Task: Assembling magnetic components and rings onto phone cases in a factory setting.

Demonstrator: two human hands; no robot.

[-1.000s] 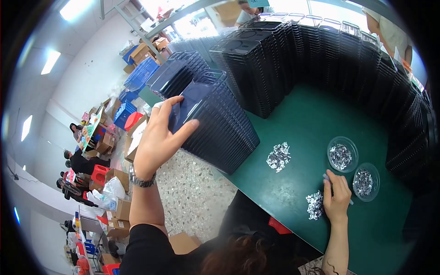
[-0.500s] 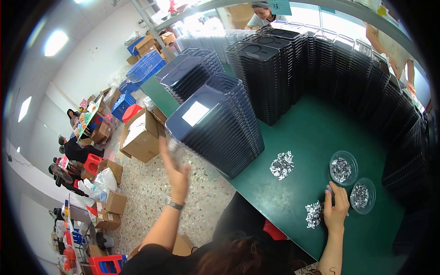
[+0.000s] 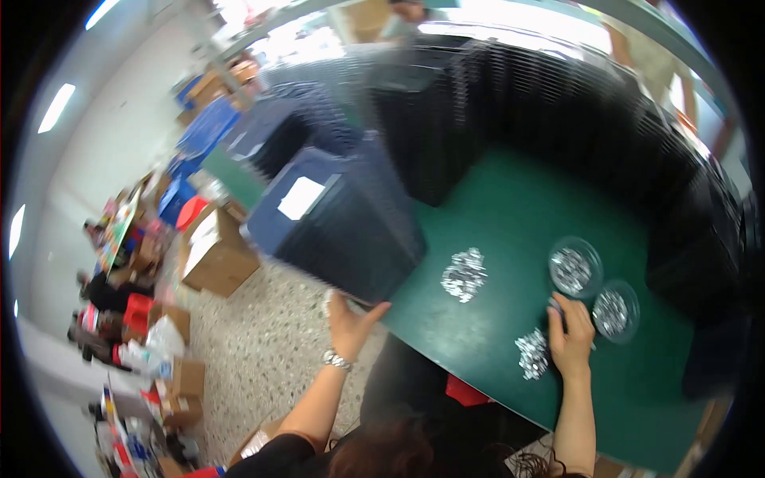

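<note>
My left hand (image 3: 348,323) is at the near lower edge of a tall stack of dark plastic trays (image 3: 351,239). Its thumb is spread out to the right and its fingertips meet the stack's edge. A white paper (image 3: 301,197) lies on the top tray. On the green table, my right hand (image 3: 570,334) is curled round a slim rod-like thing whose pale end (image 3: 555,303) shows at the fingertips; its kind is unclear. Beside that hand lies a small pile of shiny metal pieces (image 3: 532,354). Two clear round dishes (image 3: 596,269) (image 3: 635,323) hold more such pieces.
Another metal pile (image 3: 464,275) lies farther left on the green table (image 3: 470,334). Tall rows of black trays (image 3: 550,127) curve round the far and right sides. A cardboard box (image 3: 223,259) stands on the speckled floor. Other people are at the back.
My left hand has come right and down from beside the stack to its near lower edge. The whole view has shifted and blurred. My right hand stays by the metal pieces.
</note>
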